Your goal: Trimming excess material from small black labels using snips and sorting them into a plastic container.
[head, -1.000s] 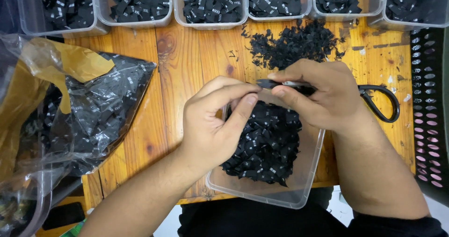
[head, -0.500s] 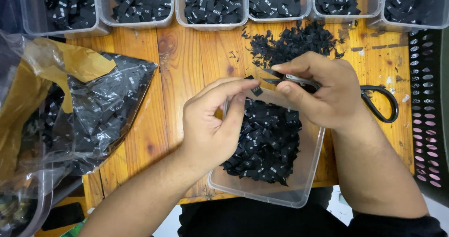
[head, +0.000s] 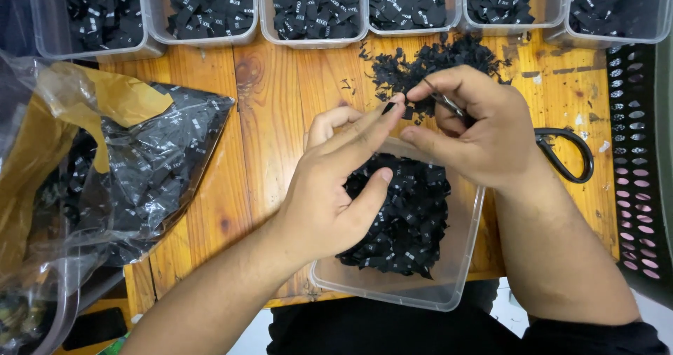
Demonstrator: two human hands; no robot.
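Fingers hold scissors pointing up-left.

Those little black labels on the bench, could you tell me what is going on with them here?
A person sits at a wooden bench. The left hand pinches a small black label at its fingertips, and the right hand holds small scissors against it. Below the hands, a clear plastic tub holds a heap of labels. Behind lies a pile of black offcuts.
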